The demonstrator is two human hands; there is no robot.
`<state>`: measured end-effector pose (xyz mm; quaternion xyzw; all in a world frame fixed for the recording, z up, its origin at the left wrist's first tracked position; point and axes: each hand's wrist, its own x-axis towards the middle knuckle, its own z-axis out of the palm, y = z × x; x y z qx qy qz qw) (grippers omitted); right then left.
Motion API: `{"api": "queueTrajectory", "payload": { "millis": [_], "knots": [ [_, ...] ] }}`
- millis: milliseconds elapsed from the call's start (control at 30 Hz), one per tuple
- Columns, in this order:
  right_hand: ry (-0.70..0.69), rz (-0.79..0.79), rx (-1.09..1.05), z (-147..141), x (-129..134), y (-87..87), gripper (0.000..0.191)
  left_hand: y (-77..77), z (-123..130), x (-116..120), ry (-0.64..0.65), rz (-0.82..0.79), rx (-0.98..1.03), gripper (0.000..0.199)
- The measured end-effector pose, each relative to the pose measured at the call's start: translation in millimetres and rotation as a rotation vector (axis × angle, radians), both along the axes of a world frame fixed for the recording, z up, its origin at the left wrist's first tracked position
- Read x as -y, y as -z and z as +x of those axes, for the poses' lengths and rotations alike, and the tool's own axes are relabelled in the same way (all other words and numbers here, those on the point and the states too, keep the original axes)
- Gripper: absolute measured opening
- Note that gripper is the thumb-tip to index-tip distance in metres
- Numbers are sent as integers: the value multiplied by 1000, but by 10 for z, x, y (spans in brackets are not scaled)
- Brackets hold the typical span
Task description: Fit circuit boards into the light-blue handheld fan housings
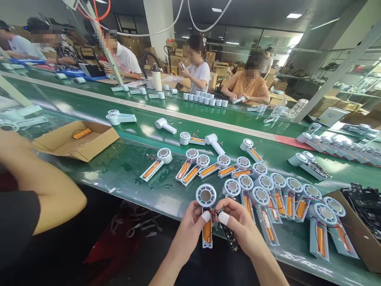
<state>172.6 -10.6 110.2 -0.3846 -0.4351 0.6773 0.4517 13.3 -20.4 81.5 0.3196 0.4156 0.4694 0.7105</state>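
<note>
My left hand (188, 229) is closed around the open handle of a small handheld fan (206, 195), round head up. An orange battery (207, 233) with thin wires lies in its handle. In my right hand (242, 225), thumb and fingers pinch the upper end of a narrow black circuit board (229, 238), beside the fan. Red and black wires run between my fingertips; whether the plug is seated in the board is hidden. Both thumbs wear white covers. Just beyond my hands, several similar open fans (264, 196) with batteries and loose wires lie on the green bench.
A cardboard box of black boards (364, 208) stands at right. At left is an open carton (86, 149) holding an orange battery (82, 134), near another person's arm (56, 190). More fan parts (166, 125) lie on the green belt (143, 113); co-workers sit across it.
</note>
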Motion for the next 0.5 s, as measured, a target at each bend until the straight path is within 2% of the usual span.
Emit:
{"api": "queueTrajectory", "payload": {
  "millis": [100,200,367,433,500],
  "knots": [
    [25,-47,-35,-48,39,-43,24,-42,3,-10,-1,22,-139,30],
    [121,-144,-152,-109,74,-19,25,-35,-3,-10,34,44,-220,27],
    [259,-328,-356,-140,98,134,24,38,31,13,-39,-13,-74,40],
    [286,-351,-370,-135,97,187,24,46,38,21,-53,20,-52,46],
    [268,-310,-304,-122,91,196,24,41,30,24,-31,98,-62,47]
  ]
}}
